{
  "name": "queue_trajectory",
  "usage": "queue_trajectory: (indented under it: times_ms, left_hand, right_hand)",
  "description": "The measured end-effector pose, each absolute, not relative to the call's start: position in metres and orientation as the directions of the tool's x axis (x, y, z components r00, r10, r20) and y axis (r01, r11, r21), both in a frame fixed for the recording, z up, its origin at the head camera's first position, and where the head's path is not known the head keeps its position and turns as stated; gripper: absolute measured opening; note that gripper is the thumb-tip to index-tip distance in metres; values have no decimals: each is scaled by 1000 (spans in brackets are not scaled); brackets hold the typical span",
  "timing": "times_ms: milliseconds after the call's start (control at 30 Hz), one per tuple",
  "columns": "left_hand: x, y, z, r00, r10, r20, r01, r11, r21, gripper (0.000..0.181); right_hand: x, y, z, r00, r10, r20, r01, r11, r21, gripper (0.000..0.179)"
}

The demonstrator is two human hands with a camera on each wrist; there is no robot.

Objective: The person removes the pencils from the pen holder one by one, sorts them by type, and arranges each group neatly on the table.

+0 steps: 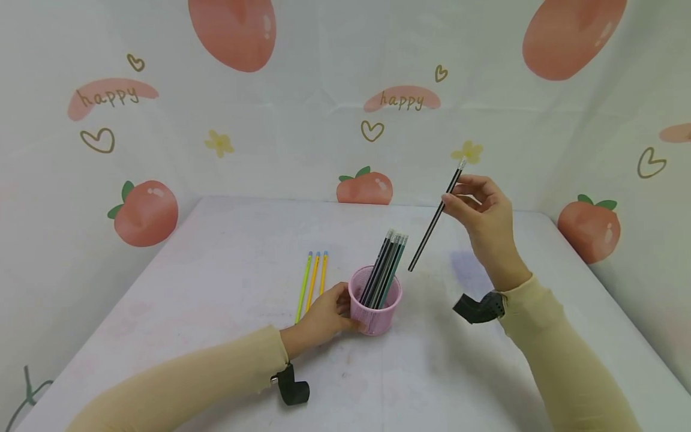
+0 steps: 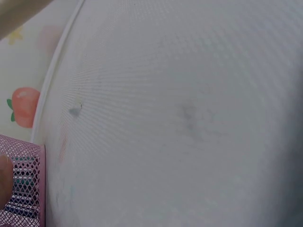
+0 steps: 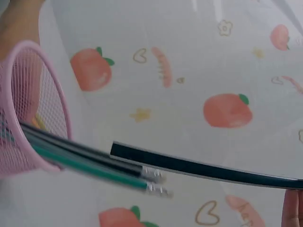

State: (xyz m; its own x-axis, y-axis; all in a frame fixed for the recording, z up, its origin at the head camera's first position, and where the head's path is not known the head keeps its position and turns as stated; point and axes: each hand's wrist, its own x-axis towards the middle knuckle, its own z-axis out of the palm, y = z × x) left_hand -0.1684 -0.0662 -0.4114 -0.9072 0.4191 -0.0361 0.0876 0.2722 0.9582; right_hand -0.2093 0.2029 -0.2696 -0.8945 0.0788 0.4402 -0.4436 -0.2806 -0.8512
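My left hand [image 1: 326, 315] grips the side of a pink mesh pencil cup [image 1: 376, 321] on the table. Several dark pencils [image 1: 384, 270], some black and some green, lean to the right in it with their eraser ends up. In the left wrist view a fingertip [image 2: 4, 182] presses the mesh wall [image 2: 28, 184]. Up and to the right of the cup, my right hand [image 1: 488, 225] pinches a black striped pencil [image 1: 437, 216] near its upper end. That pencil slants, its lower end close to the right of the cup's pencils. The right wrist view shows its flat lower end [image 3: 116, 149].
Three pencils, one green [image 1: 303, 285] and two yellow [image 1: 313, 279], lie side by side on the white table [image 1: 243, 270] left of the cup, partly behind my left hand. A fruit-printed backdrop [image 1: 318, 72] stands behind the table. A thin cord [image 1: 29, 393] shows at the lower left.
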Motion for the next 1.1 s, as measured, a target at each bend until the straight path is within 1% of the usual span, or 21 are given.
queue_trajectory:
  times_ms: [200, 333, 433, 533, 667, 900, 1100]
  left_hand:
    - [-169, -66, -413, -907, 420, -39, 82, 267, 960, 66]
    - [-168, -66, -412, -906, 423, -36, 87, 268, 960, 66]
    - [-168, -66, -411, -907, 419, -42, 85, 280, 956, 65]
    - [-167, -66, -409, -906, 420, -41, 88, 285, 955, 65]
    - [-167, -67, -408, -905, 425, -29, 95, 268, 959, 65]
    - [-167, -68, -410, -901, 433, -25, 98, 259, 961, 65]
    - [-167, -68, -410, -901, 433, -20, 102, 256, 961, 64]
  right_hand:
    - [-229, 218, -279, -940, 62, 336, -341, -231, -911, 31]
    - [-243, 225, -296, -974, 28, 223, -225, -112, -968, 34]
    - [-250, 225, -313, -989, -21, 146, -146, 17, -989, 42]
    - [-255, 224, -329, -995, -67, 75, -84, 143, -986, 53]
    - [-260, 219, -347, -995, -94, -19, -5, 248, -969, 57]
    - [-264, 210, -373, -985, -116, -129, 81, 351, -933, 51]
    - [-266, 205, -391, -974, -91, -208, 152, 420, -895, 47]
